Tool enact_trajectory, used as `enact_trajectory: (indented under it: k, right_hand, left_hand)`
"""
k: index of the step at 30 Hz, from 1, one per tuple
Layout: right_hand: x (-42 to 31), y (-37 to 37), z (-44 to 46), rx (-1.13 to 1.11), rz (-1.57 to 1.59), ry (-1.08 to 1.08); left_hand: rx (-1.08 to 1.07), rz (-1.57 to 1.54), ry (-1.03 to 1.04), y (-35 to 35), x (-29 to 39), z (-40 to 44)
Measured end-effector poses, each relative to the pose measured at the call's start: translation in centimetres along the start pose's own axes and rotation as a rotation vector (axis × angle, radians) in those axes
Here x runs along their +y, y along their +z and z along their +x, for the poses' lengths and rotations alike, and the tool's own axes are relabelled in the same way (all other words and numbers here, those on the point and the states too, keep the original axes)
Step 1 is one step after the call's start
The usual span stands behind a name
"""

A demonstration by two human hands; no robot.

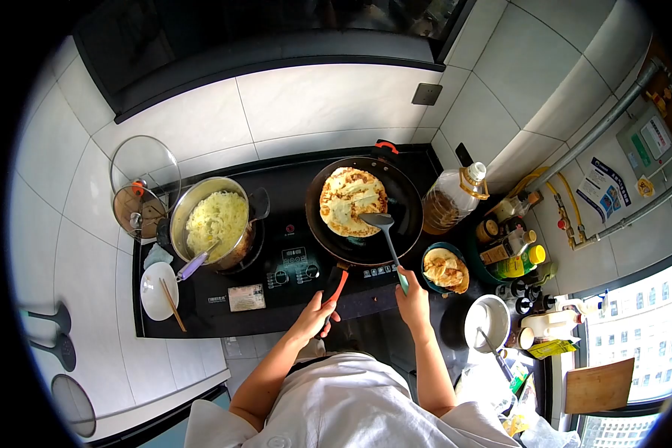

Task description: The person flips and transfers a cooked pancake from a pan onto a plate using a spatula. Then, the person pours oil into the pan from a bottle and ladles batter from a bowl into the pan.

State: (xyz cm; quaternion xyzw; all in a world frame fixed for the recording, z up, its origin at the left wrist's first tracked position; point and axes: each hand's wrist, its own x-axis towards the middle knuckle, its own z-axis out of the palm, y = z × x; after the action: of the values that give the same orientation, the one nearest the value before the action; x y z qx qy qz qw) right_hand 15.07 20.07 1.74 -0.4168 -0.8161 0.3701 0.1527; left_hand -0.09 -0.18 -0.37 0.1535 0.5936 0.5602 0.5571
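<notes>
Head view. Hidden or cut off: the underside of the spatula (378, 220) blade, lying over the flatbread (345, 193); the sunken end of a purple-handled utensil (194, 265), buried in pale shreds (216, 215) in the pot (178, 224); the crowded bottles at far right, whose labels we can hardly read.

Item, left grip (315, 317): fingers curled closed round the red-and-black handle of the frying pan (405, 187). Item, right grip (413, 299): closed round the spatula's pale green handle end. Item, flatbread: browned in patches, flat in the pan, left of its middle, with bare dark pan to its right.

Edges and room: we list the desk's (201, 322) near edge just in front of the person, the pan handle reaching toward it. Pot left of the pan, dark cooktop between; large bottle (444, 201) just beside the pan's right rim; bowl (461, 257) of folded flatbread near its lower right; saucepan (470, 328) beyond. At far left, a white plate (153, 295) with chopsticks (173, 305) across its rim, and a glass lid (145, 168), probably leaning against the wall.
</notes>
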Motion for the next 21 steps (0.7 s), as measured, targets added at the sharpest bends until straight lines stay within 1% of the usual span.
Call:
enact_trajectory:
  k: [5,8,17,21]
  right_hand:
    - [-0.08,0.0,-0.02,0.004,0.003,-0.008]
    - [0.59,0.43,0.06,0.066,-0.001,-0.111]
    - [0.73,0.45,0.06,0.058,-0.008,-0.124]
    - [0.47,-0.44,0.16,0.022,-0.12,-0.144]
  left_hand:
    - [0.002,0.0,-0.009,0.01,0.05,-0.02]
    - [0.0,-0.021,-0.003,0.08,0.24,-0.07]
    - [-0.001,-0.006,-0.008,0.04,0.23,-0.09]
    - [-0.005,-0.024,0.006,0.13,0.88,-0.26]
